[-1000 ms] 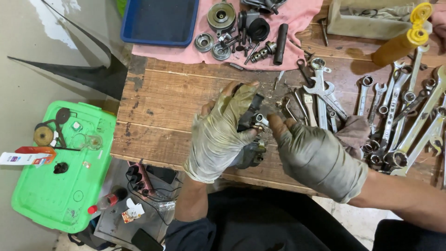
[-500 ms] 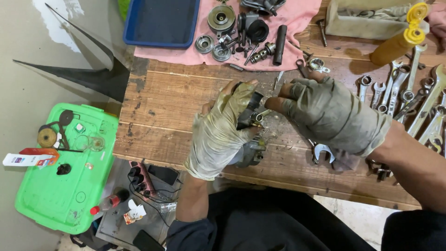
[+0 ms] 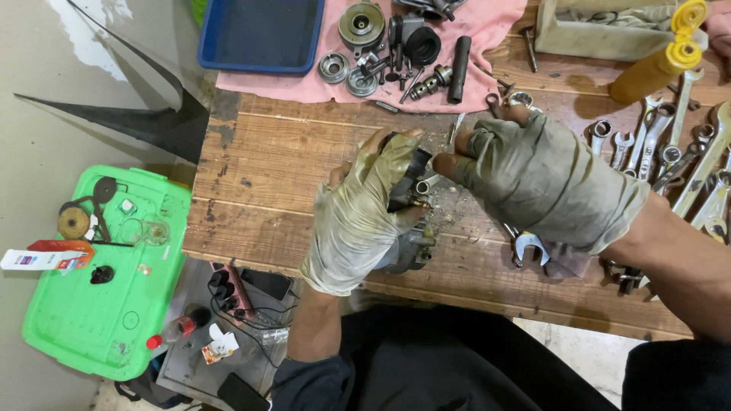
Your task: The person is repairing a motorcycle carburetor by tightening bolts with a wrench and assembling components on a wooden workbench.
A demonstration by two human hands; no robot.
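My left hand [image 3: 358, 217], in a dirty pale glove, grips a small metal carburettor-like engine part [image 3: 411, 199] over the wooden workbench [image 3: 266, 175]. My right hand [image 3: 544, 179], in a grey-green fingerless glove, sits to the right of the part with thumb and fingers pinched at its top, next to a thin metal tool [image 3: 455, 131] lying on the bench. Whether the right fingers hold anything small is hidden. Grit lies on the wood under the part.
A pink cloth [image 3: 472, 46] at the back carries several engine parts, beside a blue tray [image 3: 263, 34]. Several wrenches [image 3: 670, 156] spread at the right, near a yellow bottle [image 3: 655, 65]. A green lid [image 3: 106, 274] with small items sits low at the left.
My right hand has lifted off the wrenches at the right and moved up and left to the top of the part. My left hand keeps its grip.
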